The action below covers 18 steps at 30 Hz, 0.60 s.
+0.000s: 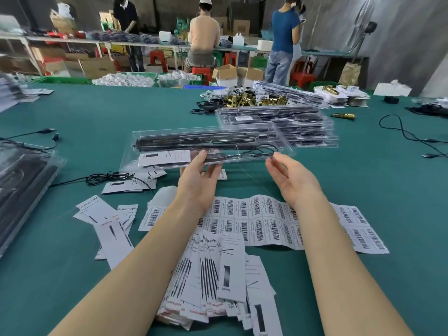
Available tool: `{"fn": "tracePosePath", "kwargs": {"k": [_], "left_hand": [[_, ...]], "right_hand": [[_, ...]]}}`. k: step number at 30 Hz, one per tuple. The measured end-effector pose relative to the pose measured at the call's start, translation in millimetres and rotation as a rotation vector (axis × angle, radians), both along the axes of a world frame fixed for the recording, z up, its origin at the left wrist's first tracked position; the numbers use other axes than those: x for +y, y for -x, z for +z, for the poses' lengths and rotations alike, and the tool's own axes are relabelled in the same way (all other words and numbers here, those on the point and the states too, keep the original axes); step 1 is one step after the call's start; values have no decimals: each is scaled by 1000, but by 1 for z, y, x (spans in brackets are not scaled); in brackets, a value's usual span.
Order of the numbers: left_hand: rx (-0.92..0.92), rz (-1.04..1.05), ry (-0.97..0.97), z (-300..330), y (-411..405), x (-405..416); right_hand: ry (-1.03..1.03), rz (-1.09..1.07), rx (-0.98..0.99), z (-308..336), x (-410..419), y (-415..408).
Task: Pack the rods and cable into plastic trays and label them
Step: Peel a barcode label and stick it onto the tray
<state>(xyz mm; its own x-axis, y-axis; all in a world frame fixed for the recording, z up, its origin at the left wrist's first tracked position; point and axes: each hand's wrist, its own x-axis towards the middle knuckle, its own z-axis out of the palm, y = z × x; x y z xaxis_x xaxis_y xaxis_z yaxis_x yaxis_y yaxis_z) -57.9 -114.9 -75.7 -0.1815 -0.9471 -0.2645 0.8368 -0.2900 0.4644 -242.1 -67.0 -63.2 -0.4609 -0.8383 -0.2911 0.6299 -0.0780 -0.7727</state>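
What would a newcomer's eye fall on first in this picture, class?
First, the clear tray of black rods at centre, held between the left hand and right hand. Next, the barcode sheet on the green table beneath the wrists. Then the brass parts piled beyond the tray.

Two hands (pixel 198 183), one held tray (pixel 208 146), one barcode label sheet (pixel 266 221), three people (pixel 203 32) behind.
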Motion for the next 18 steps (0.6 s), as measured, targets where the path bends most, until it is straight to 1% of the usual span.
{"fn": "tracePosePath", "kwargs": {"k": [5,12,15,18], "left_hand": [[-60,-25,-4,0,2,0],[-75,-21,11,3,1,2],[-132,-10,8,4,4,3],[-168,-2,-1,4,5,3]], "right_hand": [[-12,-87,-25,-2,0,-3],[75,-45,-31,2,0,-4],[46,-77,-33,2,0,-3],[4,-66,19,1,1,-3]]}}
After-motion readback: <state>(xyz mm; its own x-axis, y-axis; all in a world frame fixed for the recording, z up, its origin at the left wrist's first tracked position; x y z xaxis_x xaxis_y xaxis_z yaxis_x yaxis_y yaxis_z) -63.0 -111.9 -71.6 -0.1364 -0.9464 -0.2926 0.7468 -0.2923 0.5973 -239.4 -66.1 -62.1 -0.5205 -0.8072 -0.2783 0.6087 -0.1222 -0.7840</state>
